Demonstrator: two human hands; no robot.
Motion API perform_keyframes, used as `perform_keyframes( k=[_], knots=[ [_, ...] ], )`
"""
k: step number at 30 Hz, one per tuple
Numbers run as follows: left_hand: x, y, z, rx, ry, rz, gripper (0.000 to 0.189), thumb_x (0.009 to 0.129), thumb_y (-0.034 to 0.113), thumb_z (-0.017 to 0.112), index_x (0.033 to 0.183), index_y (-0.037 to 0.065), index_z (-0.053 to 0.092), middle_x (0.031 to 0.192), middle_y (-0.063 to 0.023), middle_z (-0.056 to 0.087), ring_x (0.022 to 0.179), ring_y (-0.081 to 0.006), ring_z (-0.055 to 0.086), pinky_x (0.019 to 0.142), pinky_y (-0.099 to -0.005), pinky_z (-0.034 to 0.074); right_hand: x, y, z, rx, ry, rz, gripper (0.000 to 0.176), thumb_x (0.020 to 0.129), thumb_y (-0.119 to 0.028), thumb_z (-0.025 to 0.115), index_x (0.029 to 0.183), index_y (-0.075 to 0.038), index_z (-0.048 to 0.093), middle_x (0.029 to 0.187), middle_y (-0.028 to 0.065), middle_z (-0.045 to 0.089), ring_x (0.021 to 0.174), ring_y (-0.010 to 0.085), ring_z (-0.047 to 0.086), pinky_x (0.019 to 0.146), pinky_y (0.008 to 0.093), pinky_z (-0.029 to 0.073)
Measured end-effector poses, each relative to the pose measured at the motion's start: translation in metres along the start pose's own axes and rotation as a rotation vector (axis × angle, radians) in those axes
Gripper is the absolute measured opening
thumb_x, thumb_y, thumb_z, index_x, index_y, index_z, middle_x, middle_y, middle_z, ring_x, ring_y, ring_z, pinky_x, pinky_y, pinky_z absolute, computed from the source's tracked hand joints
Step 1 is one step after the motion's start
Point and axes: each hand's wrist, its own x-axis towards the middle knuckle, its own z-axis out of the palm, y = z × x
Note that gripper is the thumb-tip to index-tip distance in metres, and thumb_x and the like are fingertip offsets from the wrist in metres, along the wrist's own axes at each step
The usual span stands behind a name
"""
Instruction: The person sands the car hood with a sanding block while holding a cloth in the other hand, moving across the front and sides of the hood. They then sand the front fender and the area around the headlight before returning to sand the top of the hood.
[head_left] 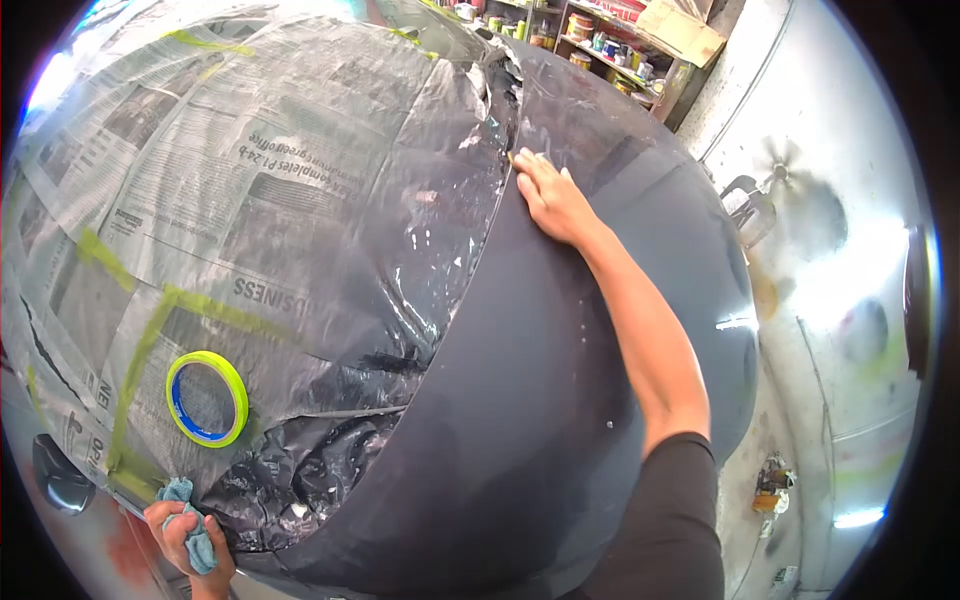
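My left hand (172, 540) is closed around a crumpled blue-grey cloth (199, 545) at the lower left, beside the edge of the covered car body. Stretched across the dark grey car panel (520, 390), my right arm ends in my right hand (553, 200), whose fingers lie extended along the panel's edge. A small yellowish bit shows at those fingertips, too small to name. Newspaper masking (330, 200) under clear plastic covers the surface left of that edge. On it lies a roll of yellow-green masking tape (237, 400) with a blue core.
Shelves (615, 65) with cans and a cardboard box (682, 30) stand at the top right. A fan (780, 175) is near the pale wall on the right. Several small items (773, 490) lie on the floor at lower right. A car mirror (62, 472) shows at lower left.
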Motion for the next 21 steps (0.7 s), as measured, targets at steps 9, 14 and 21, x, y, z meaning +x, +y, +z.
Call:
perform_keyframes(
  k=[9,14,21],
  knots=[
    [0.0,0.001,0.003,-0.021,0.026,-0.015,0.029,0.092,0.006,0.074,0.114,0.008,0.055,0.113,-0.0204,0.057,0.105,-0.0345,0.057,0.096,-0.0494,0.046,0.066,0.033,-0.01,-0.028,-0.011,0.163,0.049,0.116,-0.037,0.041,0.159,-0.019,0.057,0.175,0.0084,0.042,0.164,0.031,0.033,0.131,0.0672,0.023],
    [-0.004,-0.003,0.002,-0.04,0.021,-0.046,0.028,0.094,0.005,0.073,0.115,0.008,0.054,0.113,-0.0198,0.057,0.107,-0.0349,0.057,0.098,-0.0489,0.045,-0.035,-0.021,-0.028,-0.025,-0.101,-0.101,0.055,0.115,-0.041,0.046,0.164,-0.015,0.048,0.177,0.013,0.037,0.166,0.0341,0.03,0.132,0.067,0.021],
    [-0.001,0.0,0.002,0.013,0.044,-0.002,0.028,0.095,0.01,0.075,0.115,0.009,0.055,0.113,-0.0199,0.058,0.105,-0.0344,0.057,0.095,-0.0507,0.046,0.014,0.046,-0.038,-0.057,-0.029,0.22,0.06,0.117,-0.046,0.036,0.167,-0.015,0.044,0.18,0.0076,0.033,0.168,0.031,0.026,0.132,0.068,0.017]
  ],
)
